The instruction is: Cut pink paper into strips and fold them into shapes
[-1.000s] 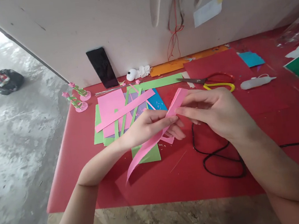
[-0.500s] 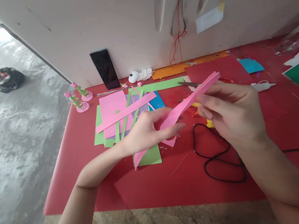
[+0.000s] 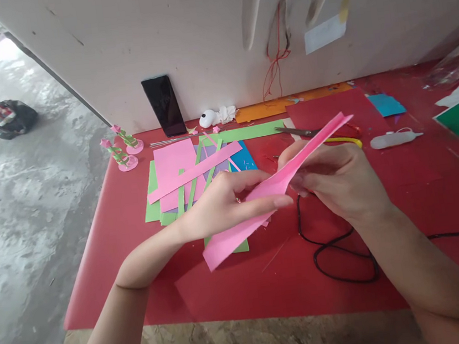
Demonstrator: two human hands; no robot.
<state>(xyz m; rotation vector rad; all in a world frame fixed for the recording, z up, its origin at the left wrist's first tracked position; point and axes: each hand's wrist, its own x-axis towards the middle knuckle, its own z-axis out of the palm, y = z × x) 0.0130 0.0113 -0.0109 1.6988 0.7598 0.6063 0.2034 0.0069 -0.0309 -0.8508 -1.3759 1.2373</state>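
A pink paper strip [image 3: 237,232], creased lengthwise toward its upper right end, is held aslant above the red table. My left hand [image 3: 233,202] grips its middle between the thumb and fingers. Farther up the strip, my right hand [image 3: 339,178] pinches it, with some fingertips hidden behind the paper. Under and beyond my left hand lie pink sheets [image 3: 174,165] and green strips [image 3: 181,194]. Scissors [image 3: 303,131] with a yellow handle rest partly behind the strip and my right hand.
A black phone [image 3: 164,107] leans on the white wall. Two small pink paper flowers [image 3: 128,162] stand at the table's left edge. A glue bottle [image 3: 395,139] lies right of my right hand. A black cord [image 3: 347,280] loops near the front. Orange paper [image 3: 259,111] lies along the wall.
My right hand has moved slightly left and down along the strip. The strip's lower end has turned to show more of its face, and the glue bottle is more exposed.
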